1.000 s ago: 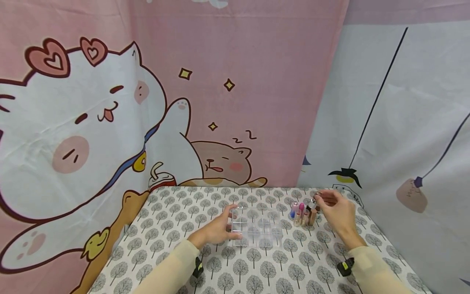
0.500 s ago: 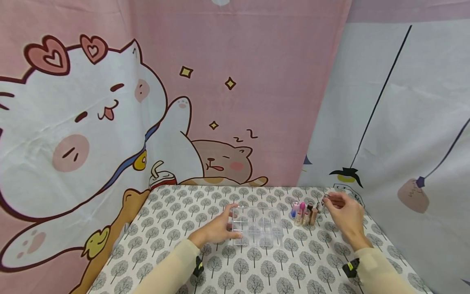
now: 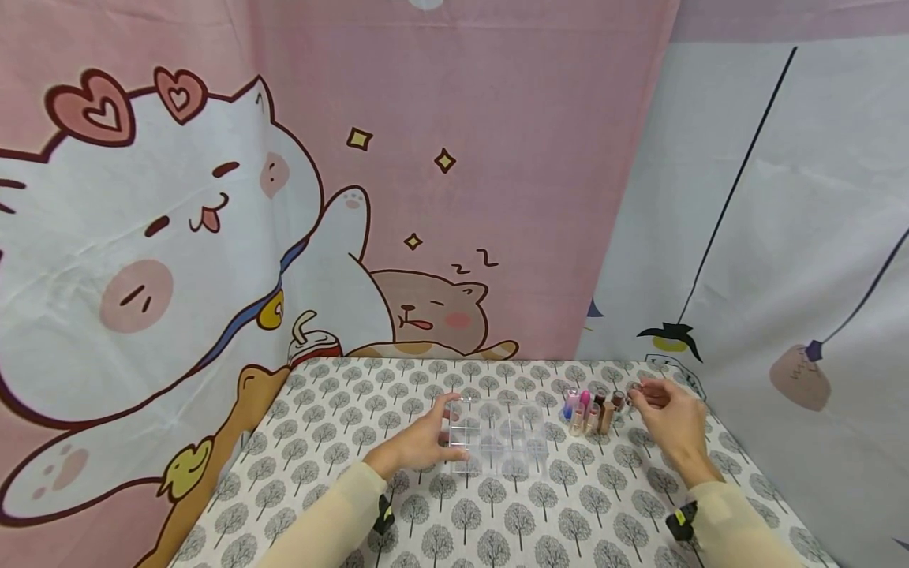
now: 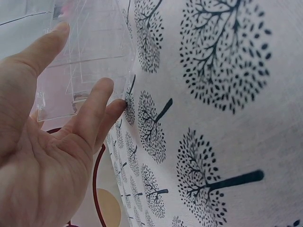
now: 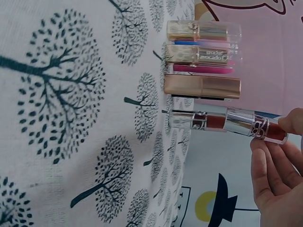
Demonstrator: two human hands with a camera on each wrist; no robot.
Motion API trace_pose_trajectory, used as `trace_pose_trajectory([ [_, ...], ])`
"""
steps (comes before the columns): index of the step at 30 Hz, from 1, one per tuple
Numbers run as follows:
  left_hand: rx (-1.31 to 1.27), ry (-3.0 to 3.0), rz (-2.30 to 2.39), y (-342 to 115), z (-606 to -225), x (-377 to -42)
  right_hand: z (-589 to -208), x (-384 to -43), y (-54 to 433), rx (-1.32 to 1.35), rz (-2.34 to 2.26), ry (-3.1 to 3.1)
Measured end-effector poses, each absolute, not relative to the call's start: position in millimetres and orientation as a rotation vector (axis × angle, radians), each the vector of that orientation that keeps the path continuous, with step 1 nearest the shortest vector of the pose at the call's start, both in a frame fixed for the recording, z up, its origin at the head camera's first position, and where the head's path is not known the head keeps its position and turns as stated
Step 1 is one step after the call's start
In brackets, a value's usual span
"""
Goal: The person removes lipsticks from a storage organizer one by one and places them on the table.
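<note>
My left hand (image 3: 424, 442) holds the left end of a clear compartment box (image 3: 497, 446), thumb at the near side and fingers at the far side. In the left wrist view, the same transparent walls (image 4: 94, 42) stand between thumb and fingers. At the right, my right hand (image 3: 675, 418) pinches the top of a lip gloss tube (image 5: 240, 122) with a silver band and dark red end, low over the tablecloth. Just left of it stands a dark red tube (image 3: 619, 400). In the right wrist view, the tubes line up and partly overlap.
Several lipsticks stand upright together between box and right hand: a rose-gold one (image 5: 203, 86), a bright pink one (image 3: 585, 398), a blue-and-lilac one (image 3: 569, 409) and clear-capped gold ones (image 5: 203, 30). Under everything lies a tree-print tablecloth (image 3: 426, 521); cartoon curtains (image 3: 540, 197) hang behind it.
My right hand has moved right and slightly down with the lip gloss tube, exposing the dark red tube beside the lipsticks. My left hand and the clear box have stayed in place.
</note>
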State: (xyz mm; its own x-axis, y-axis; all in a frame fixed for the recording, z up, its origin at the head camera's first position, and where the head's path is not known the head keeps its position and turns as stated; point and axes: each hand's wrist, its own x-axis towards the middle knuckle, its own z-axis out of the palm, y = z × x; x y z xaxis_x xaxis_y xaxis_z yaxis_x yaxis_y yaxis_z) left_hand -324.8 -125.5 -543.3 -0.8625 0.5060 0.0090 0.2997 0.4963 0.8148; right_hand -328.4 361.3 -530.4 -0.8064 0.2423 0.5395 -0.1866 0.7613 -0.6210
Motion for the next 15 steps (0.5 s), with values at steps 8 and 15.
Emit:
trace_pose_trajectory([
  [8,0.675,2.522,1.286,-126.2,-542.3,-323.9,-541.0,-328.8,364.0,-0.012,0.897,-2.433],
  [15,0.677,2.522,1.281,-125.7,-540.5,-323.0,-548.4,-331.3,366.5,-0.012,0.854,-2.490],
])
